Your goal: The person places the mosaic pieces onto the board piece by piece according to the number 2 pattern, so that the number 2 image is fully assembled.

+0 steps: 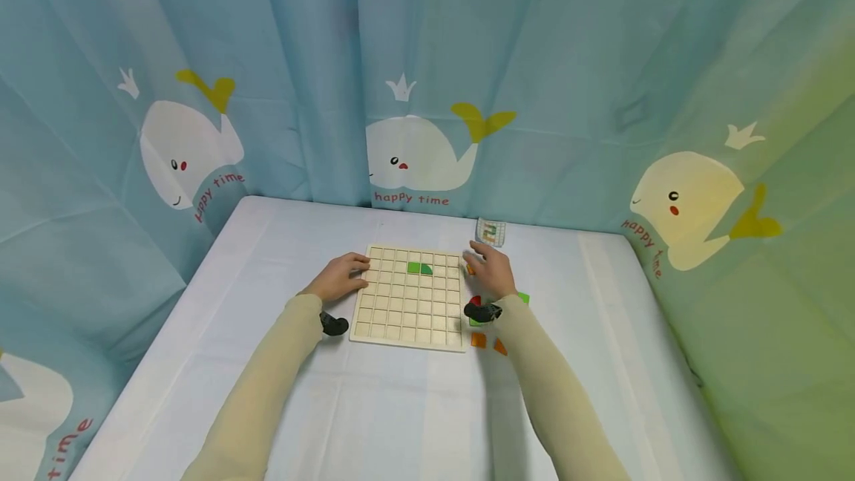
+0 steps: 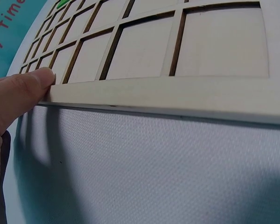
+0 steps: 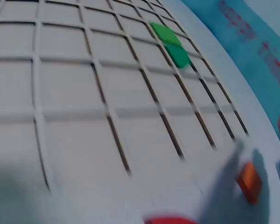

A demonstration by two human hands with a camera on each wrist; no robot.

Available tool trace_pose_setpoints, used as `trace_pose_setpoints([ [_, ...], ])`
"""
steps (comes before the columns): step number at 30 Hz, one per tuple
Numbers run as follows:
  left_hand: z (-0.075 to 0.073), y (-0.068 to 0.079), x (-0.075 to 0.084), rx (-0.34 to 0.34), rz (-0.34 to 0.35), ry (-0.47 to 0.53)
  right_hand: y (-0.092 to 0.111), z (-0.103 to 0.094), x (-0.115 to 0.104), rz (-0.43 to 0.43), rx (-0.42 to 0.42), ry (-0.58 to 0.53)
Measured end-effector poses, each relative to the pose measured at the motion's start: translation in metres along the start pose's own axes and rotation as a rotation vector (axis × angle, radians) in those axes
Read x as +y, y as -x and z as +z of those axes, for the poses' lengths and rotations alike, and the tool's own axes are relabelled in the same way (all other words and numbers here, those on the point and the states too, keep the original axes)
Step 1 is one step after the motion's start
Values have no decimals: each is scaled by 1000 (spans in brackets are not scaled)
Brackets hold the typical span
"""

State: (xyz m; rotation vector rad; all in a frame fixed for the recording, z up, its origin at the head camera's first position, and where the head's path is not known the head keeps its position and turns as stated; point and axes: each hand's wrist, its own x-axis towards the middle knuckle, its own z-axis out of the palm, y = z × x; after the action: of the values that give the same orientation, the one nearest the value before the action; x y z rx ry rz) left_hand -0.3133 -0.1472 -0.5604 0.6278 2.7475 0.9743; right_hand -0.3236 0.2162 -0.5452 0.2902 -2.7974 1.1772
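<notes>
A pale wooden grid board lies flat on the table. Two pieces sit side by side in its upper cells: a light green square and a darker green quarter-circle. On the board's left edge rests my left hand; its thumb touches the rim. My right hand hovers just past the right edge with loosely bent fingers, near a small orange piece that lies on the cloth. Nothing shows in its grasp, though its fingertips are only partly seen in the right wrist view.
Below the right hand lie a red piece, an orange square, an orange triangular piece and green pieces, partly covered by the wrist. A small printed pattern card lies near the table's back edge. Curtains with whales surround the table.
</notes>
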Motion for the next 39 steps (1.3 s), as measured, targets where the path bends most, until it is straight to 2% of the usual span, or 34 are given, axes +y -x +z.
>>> trace_pose_setpoints([
  [4,0,0,-2,0,-2,3,2,-12,9,70,-27,70],
  [8,0,0,-3,0,-4,4,2,-17,15,114,-98,129],
  [15,0,1,-1,-9,-10,-3,4,-14,24,73,-177,169],
  [22,0,2,0,-7,0,6,6,-9,27,11,-135,183],
  [34,0,1,1,-4,-9,-2,6,-6,27,7,-117,172],
  [39,0,1,3,-3,-16,-3,5,-3,27,-4,-50,151],
])
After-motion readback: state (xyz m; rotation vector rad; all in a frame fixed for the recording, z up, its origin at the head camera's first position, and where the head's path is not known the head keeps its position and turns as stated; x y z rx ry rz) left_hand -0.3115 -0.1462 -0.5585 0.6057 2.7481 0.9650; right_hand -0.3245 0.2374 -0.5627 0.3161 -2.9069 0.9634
